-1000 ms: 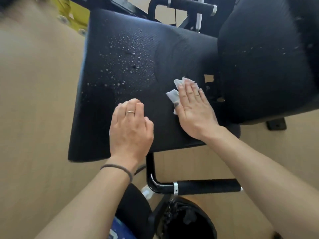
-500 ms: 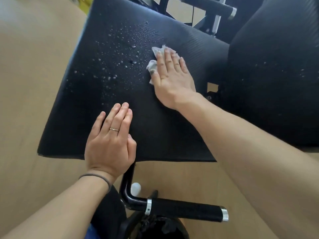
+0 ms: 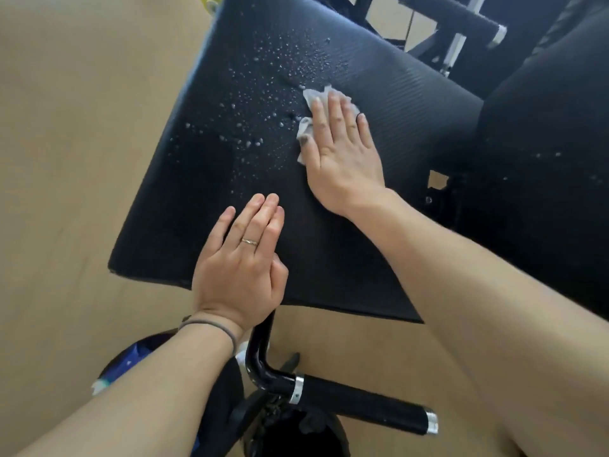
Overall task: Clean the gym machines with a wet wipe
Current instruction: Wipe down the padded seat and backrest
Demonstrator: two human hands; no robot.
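A black padded machine seat (image 3: 379, 245) fills the middle of the head view, with water droplets (image 3: 263, 103) beaded across its far left part. My right hand (image 3: 342, 150) lies flat with straight fingers and presses a crumpled white wet wipe (image 3: 308, 127) onto the seat at the edge of the droplets. Most of the wipe is hidden under the fingers. My left hand (image 3: 242, 262) rests flat on the seat's near edge, fingers straight, a ring on one finger and a hair band round the wrist.
A second black pad (image 3: 547, 150) stands to the right. A black handle bar (image 3: 362, 404) with silver collars juts out below the seat's near edge. Another grip (image 3: 461, 13) and frame tubes lie at the back. A dark bin (image 3: 296, 433) sits on the tan floor (image 3: 72, 133).
My right hand slid the wipe from the seat's right side leftward and away from me to the droplets. My left hand straightened its fingers and stays on the near edge.
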